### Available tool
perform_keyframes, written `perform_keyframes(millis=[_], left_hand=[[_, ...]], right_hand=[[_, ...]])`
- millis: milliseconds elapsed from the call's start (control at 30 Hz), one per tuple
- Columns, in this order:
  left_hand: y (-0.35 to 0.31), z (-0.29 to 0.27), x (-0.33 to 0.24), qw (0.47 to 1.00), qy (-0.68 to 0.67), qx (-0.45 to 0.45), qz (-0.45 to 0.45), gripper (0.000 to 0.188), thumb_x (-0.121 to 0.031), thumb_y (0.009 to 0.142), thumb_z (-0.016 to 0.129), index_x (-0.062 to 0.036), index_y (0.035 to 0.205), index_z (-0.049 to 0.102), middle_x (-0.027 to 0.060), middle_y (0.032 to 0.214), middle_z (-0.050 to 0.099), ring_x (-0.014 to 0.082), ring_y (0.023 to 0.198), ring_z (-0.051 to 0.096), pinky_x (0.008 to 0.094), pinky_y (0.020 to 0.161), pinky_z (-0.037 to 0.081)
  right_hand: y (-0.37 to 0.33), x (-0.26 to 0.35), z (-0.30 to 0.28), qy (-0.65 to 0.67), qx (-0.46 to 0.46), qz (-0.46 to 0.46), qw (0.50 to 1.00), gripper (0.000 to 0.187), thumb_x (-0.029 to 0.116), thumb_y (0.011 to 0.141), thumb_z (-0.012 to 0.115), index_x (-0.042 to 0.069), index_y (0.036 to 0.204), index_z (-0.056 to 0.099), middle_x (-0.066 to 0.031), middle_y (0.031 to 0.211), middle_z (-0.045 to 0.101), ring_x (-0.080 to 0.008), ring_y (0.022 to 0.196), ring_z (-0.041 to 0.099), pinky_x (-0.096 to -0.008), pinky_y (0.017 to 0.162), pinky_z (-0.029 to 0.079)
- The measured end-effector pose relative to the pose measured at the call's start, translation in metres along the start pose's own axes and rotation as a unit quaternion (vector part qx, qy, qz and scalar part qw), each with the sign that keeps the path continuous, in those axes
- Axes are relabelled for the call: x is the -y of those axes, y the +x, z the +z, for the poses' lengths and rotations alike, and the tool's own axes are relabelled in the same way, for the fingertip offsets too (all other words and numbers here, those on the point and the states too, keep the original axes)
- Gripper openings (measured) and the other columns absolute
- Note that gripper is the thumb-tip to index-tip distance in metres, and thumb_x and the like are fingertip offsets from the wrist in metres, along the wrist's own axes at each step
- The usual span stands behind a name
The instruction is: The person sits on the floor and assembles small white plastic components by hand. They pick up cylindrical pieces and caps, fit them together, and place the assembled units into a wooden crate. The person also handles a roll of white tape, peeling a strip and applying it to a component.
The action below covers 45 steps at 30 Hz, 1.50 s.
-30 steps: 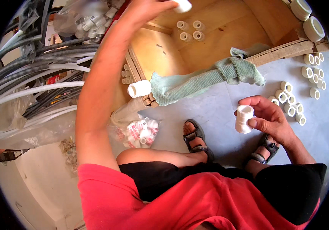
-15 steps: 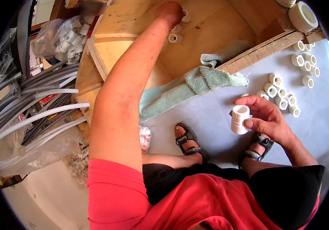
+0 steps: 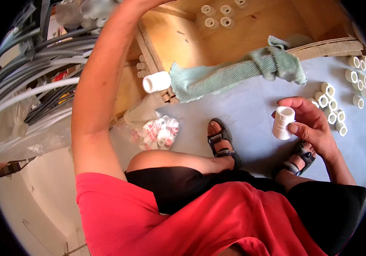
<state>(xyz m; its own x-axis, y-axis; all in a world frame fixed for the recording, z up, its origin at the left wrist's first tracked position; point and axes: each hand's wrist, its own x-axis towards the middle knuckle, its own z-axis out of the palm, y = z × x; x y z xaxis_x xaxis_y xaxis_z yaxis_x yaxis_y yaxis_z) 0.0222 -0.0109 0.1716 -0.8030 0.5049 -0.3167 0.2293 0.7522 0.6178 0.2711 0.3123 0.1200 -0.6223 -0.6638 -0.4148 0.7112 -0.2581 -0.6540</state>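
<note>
A workshop or storeroom for plumbing parts, apparently: pipes point(image 3: 63, 84) bundled left of the wooden box point(image 3: 172, 42), bagged fittings point(image 3: 161, 133) by its near-left corner, loose white fittings point(image 3: 332, 104) grouped on the floor point(image 3: 247, 102).

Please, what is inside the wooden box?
Five white fittings are visible inside the box. The cloth covers part of its near edge, hiding what lies beneath; the far part is outside the picture.

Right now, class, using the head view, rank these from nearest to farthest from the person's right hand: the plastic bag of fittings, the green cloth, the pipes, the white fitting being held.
From the right hand:
1. White fitting: held in it.
2. Green cloth: up and to the left.
3. Plastic bag of fittings: farther left.
4. Pipes: far left side.
</note>
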Motion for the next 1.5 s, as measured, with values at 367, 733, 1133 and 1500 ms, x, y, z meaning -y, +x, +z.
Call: perform_keyframes(millis=[367,733,1133,1500], left_hand=[[-0.218,0.002,-0.060,0.983,0.067,0.006,-0.169,0.044,-0.007,0.076,0.072,-0.0056,0.117,0.057,-0.0004,0.104,0.057,0.0080,0.093,0.054,0.0219,0.078,0.043],[-0.194,0.005,-0.057,0.979,-0.091,-0.035,-0.178,0.026,-0.001,0.080,0.066,-0.0037,0.106,0.063,0.0004,0.095,0.057,0.0058,0.087,0.055,0.0184,0.074,0.045],[-0.012,0.061,-0.011,0.992,0.128,0.001,0.014,0.028,-0.018,0.078,0.068,-0.0048,0.103,0.066,0.0077,0.088,0.064,0.0188,0.082,0.061,0.0315,0.070,0.050],[0.053,0.143,0.052,0.976,0.216,-0.030,-0.026,0.028,-0.017,0.073,0.071,-0.0092,0.099,0.067,0.0174,0.104,0.062,0.0343,0.095,0.061,0.0397,0.083,0.050]], right_hand=[[0.009,-0.007,0.020,-0.036,0.027,0.011,0.999,0.053,0.024,0.079,0.074,0.003,0.123,0.051,-0.0086,0.111,0.062,-0.0182,0.103,0.059,-0.0320,0.091,0.046],[0.003,0.002,0.025,-0.031,0.040,0.032,0.998,0.051,0.019,0.081,0.071,0.003,0.125,0.050,-0.0084,0.114,0.061,-0.0183,0.108,0.057,-0.0333,0.096,0.043],[-0.004,0.002,0.007,-0.006,0.034,0.017,0.999,0.049,0.011,0.082,0.069,0.003,0.127,0.050,-0.0070,0.114,0.060,-0.0170,0.109,0.055,-0.0330,0.096,0.042],[-0.016,0.002,-0.016,0.003,0.000,0.010,1.000,0.045,0.007,0.085,0.067,0.005,0.127,0.051,-0.0035,0.105,0.060,-0.0127,0.099,0.056,-0.0292,0.090,0.045]])
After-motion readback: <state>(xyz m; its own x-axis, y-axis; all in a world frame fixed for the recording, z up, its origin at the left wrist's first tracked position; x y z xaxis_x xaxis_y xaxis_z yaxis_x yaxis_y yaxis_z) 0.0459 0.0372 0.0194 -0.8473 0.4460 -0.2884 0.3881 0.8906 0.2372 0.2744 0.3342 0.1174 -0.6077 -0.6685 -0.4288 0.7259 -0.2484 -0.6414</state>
